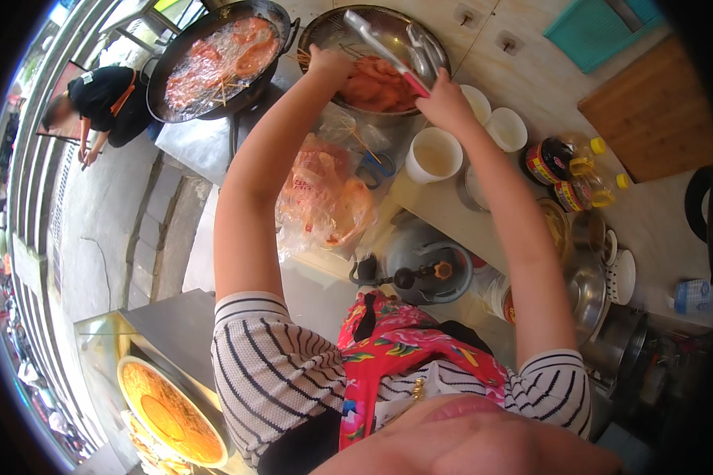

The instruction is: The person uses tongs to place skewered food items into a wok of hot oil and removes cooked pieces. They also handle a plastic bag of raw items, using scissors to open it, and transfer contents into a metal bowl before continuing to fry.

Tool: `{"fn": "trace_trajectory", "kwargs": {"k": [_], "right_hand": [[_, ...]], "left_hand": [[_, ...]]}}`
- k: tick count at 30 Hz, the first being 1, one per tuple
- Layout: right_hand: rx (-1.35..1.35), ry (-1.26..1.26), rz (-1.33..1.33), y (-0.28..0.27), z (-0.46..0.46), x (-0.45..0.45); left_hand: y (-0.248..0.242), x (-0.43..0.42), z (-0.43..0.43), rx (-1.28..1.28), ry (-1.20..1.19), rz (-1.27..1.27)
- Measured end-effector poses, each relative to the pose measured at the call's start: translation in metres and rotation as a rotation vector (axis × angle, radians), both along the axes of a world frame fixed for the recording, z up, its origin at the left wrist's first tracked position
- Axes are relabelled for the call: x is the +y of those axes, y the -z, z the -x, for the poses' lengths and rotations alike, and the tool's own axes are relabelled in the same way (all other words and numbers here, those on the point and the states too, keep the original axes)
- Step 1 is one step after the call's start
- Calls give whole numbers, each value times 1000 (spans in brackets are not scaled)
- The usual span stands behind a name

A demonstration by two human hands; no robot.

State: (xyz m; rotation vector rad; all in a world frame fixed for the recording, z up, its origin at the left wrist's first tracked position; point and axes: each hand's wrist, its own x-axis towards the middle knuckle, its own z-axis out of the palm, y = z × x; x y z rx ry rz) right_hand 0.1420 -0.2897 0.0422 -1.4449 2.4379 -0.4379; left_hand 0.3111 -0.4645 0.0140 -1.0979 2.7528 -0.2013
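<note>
My right hand (pixel 445 104) grips metal tongs (pixel 386 53) by their red handle, and their arms spread over a perforated metal basin (pixel 312 29). Orange-red coated food pieces (pixel 380 86) lie inside the basin. At the basin's left side is my left hand (pixel 333 66), its fingers curled beside thin wooden skewers (pixel 303 56). Whether it grips a skewer is hidden. To the left, a black wok (pixel 279 65) holds bubbling oil with orange-red skewered pieces (pixel 255 47) in it.
Below the basin lie plastic bags of food (pixel 321 196) and blue-handled scissors (pixel 375 169). White tubs (pixel 434 155) and bottles (pixel 546 160) stand right. A gas cylinder (pixel 428 267) is under the counter. A person in black (pixel 104 98) bends beyond the wok; a sauce pan (pixel 172 409) stands lower left.
</note>
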Motion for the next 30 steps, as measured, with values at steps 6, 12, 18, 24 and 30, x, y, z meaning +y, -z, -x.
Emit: {"fn": "trace_trajectory", "kwargs": {"k": [6, 12, 18, 24, 30], "right_hand": [[-1035, 186, 313, -22, 19, 210], [-1396, 670, 440, -9, 7, 382], [-1379, 679, 548, -12, 8, 457], [-1326, 602, 645, -14, 5, 515], [-1436, 640, 854, 29, 3, 614]], "left_hand": [[-7, -29, -3, -112, 245, -100], [-55, -29, 25, -203, 294, -24], [-123, -38, 45, -144, 385, 171], [-234, -6, 69, -310, 203, 383], [-264, 134, 160, 59, 733, 206]]}}
